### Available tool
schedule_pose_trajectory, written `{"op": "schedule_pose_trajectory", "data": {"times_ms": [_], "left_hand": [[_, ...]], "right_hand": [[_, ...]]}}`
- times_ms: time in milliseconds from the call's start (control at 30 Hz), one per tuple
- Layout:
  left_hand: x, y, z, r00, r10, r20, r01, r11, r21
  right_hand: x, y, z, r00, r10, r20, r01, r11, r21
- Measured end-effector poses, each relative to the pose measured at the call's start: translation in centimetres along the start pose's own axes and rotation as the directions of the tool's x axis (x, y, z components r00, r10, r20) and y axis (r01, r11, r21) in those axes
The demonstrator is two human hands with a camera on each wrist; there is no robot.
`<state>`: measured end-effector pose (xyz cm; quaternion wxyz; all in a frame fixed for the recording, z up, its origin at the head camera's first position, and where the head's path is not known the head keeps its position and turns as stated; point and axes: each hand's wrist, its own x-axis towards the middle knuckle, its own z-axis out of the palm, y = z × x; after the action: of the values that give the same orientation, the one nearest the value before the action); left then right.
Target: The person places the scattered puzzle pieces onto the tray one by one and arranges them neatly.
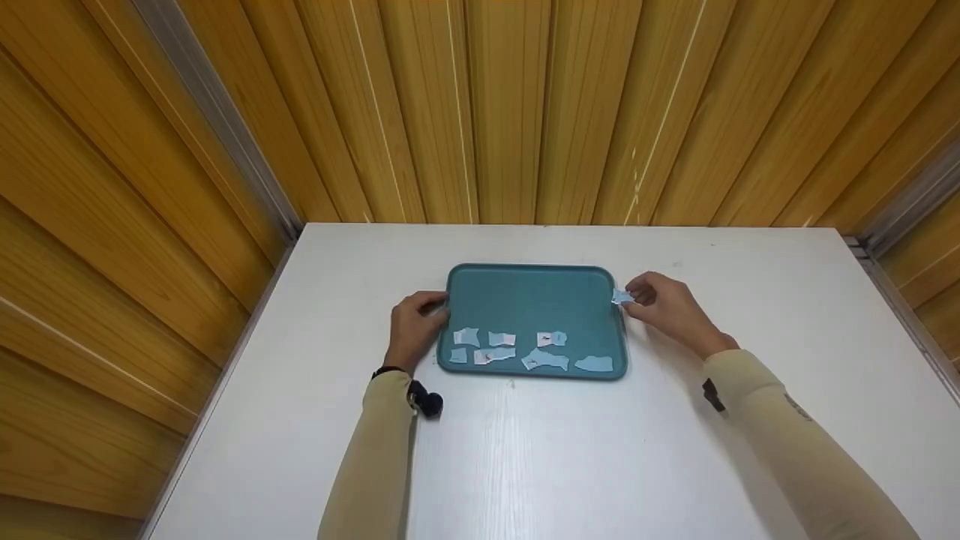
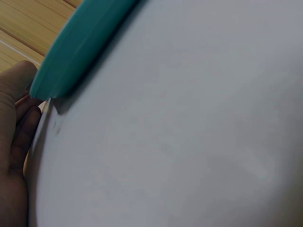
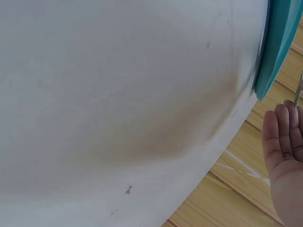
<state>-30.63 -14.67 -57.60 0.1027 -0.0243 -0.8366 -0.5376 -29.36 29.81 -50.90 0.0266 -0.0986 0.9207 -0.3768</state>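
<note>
A teal tray (image 1: 532,300) lies flat on the white table, with several torn light-blue paper pieces (image 1: 546,360) in two rough rows along its near side. At the tray's left rim, my left hand (image 1: 414,330) grips the edge with thumb and fingers; the left wrist view shows the fingers (image 2: 28,127) beside the tray's side (image 2: 78,52). My right hand (image 1: 671,311) pinches another torn paper piece (image 1: 622,297) at the tray's right rim. In the right wrist view only a thin edge of that piece (image 3: 298,92) shows above the fingers.
The white table (image 1: 525,457) reaches back to a wall of yellow wood-look panels (image 1: 510,112). Similar panels stand along the left side (image 1: 97,300) and at the far right. Black wrist straps sit on both sleeves.
</note>
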Motion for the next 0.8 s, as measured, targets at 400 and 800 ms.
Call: {"op": "schedule_pose_trajectory", "data": {"times_ms": [400, 800], "left_hand": [[-0.1, 0.2, 0.0, 1.0, -0.025, 0.003, 0.025, 1.0, -0.004], [0.0, 0.1, 0.0, 0.999, -0.032, 0.005, 0.032, 0.999, -0.003]], "right_hand": [[-1.0, -1.4, 1.6, 0.997, -0.078, 0.018, 0.078, 0.997, 0.016], [-1.6, -2.2, 3.3, 0.991, -0.108, 0.074, 0.108, 0.994, 0.013]]}}
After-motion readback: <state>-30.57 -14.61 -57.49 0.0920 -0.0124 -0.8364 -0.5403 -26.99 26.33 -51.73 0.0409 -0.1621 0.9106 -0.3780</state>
